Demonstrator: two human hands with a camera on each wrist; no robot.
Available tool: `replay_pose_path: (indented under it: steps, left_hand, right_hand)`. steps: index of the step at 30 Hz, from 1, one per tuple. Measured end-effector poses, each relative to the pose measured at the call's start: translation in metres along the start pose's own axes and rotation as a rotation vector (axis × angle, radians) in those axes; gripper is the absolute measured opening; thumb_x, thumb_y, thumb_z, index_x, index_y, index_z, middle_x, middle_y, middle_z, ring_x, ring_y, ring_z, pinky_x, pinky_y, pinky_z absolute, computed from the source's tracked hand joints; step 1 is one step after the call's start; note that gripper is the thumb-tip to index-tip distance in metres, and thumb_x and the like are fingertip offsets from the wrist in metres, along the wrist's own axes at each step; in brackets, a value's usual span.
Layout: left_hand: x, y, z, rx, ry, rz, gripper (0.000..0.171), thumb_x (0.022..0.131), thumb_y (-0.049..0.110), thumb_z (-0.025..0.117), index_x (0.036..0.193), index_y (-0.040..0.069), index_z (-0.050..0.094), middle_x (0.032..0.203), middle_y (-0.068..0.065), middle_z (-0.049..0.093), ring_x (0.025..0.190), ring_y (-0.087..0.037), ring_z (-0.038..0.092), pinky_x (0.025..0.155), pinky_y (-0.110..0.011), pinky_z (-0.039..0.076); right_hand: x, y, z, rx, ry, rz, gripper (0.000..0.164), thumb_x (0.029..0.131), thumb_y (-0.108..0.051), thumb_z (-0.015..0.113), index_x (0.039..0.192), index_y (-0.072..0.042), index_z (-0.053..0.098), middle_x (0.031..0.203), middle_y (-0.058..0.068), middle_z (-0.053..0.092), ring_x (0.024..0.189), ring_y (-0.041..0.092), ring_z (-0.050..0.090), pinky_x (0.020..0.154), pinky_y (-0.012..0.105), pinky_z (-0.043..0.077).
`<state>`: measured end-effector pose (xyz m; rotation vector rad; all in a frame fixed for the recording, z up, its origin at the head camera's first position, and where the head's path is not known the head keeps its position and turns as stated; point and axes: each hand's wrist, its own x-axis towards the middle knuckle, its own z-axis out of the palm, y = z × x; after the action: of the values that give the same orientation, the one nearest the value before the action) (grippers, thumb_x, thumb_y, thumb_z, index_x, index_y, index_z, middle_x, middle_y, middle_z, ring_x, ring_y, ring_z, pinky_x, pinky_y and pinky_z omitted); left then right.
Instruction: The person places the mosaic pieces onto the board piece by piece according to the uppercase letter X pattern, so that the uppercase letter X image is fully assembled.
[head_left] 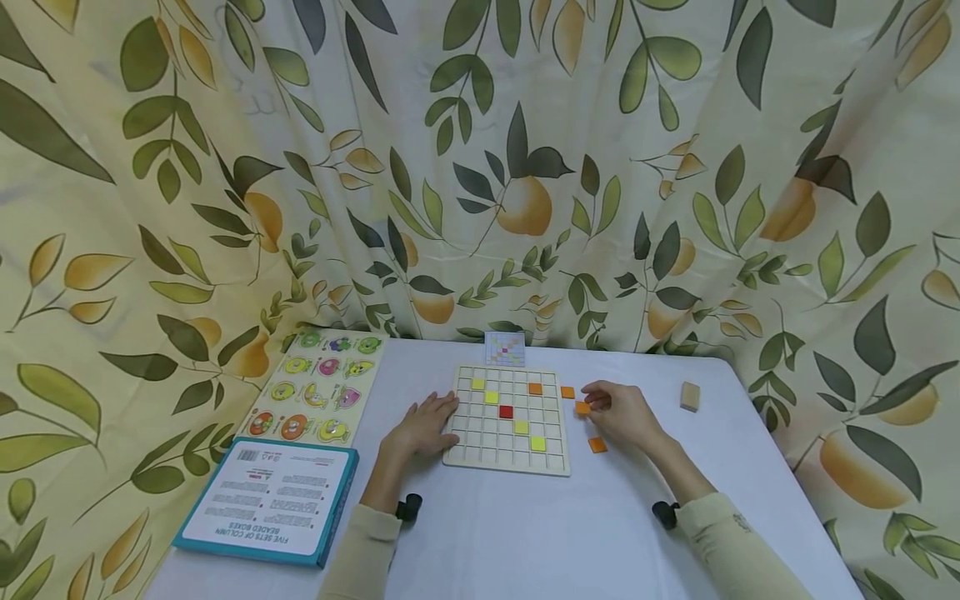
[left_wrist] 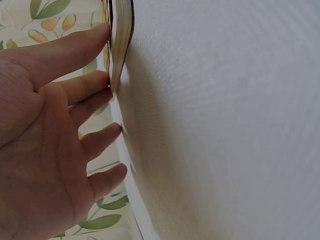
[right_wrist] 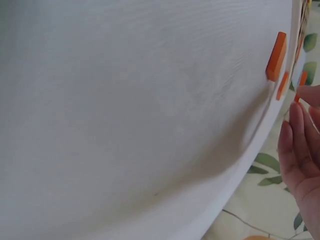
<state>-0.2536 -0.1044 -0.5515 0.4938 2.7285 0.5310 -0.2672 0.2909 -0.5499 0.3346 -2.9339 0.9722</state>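
Observation:
A pale square grid board [head_left: 501, 459] lies on the table with several yellow tiles, a red tile [head_left: 506, 412] and an orange tile [head_left: 535, 389] in its cells. My left hand [head_left: 426, 427] rests at the board's left edge, fingers spread; the left wrist view shows its thumb and fingertips against the board's side [left_wrist: 120, 45]. Off the board's right side, my right hand [head_left: 621, 412] pinches an orange tile [head_left: 582, 408] between thumb and fingers. Two more orange tiles are near it, one behind [head_left: 567, 392] and one in front [head_left: 597, 445].
A small pattern card [head_left: 505, 348] stands behind the board. To the left are a blue-edged box [head_left: 270, 500] and a sheet of cartoon fruit pictures [head_left: 318, 385]. A small wooden block [head_left: 690, 397] is on the right. A leaf-patterned curtain [head_left: 480, 167] hangs behind the white table [head_left: 510, 542].

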Motion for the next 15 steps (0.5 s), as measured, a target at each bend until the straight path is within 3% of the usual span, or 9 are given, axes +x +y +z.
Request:
replay_pose_path:
  steps: [15]
  left_hand:
    - [-0.001,0.002,-0.001,0.007,-0.004,-0.008,0.073,0.101,0.034,0.068,0.162,0.01,0.038,0.171,-0.006,0.03,0.159,-0.033,0.019,0.127,-0.061,0.016]
  right_hand:
    - [0.019,-0.027,0.011,0.049,-0.003,-0.061,0.036,0.085,0.002,0.078,0.12,-0.002,0.073,0.104,0.008,0.075,0.089,0.019,0.07,0.081,0.037,0.061]
